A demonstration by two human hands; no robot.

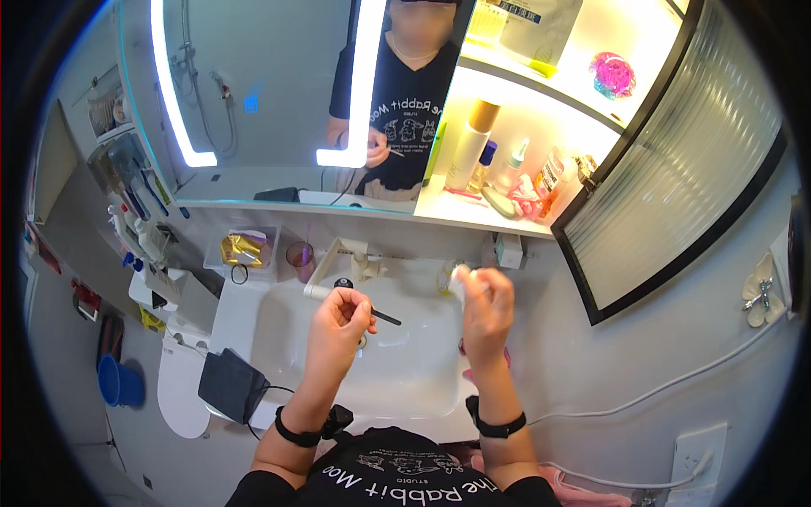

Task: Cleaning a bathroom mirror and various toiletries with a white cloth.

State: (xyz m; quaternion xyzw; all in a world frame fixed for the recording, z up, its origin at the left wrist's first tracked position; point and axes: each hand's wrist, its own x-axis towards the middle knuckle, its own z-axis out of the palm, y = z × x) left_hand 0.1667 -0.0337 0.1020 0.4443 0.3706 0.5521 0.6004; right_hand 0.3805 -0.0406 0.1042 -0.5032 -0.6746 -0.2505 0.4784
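My left hand (342, 323) is closed around a thin dark stick-shaped tool (386, 317), whose end points to the right over the white washbasin (355, 393). To the right, my right hand (488, 310) pinches a small white item (457, 285), perhaps tissue or a pad; the fingers hide part of it. Just left of that item, a clear container with something yellow (445, 279) stands at the basin's back edge. Behind my left hand is a pale faucet (364, 266) with a spout arm reaching left. The lit mirror (272, 82) reflects a person in a black shirt.
A lit cabinet shelf (443, 206) holds bottles and a pink cloth item; its ribbed glass door (671, 171) hangs open at right. A tumbler (300, 260) and a clear tray (212, 260) stand back left. A dark folded object (231, 386) lies near the basin's left front. A white cable runs right.
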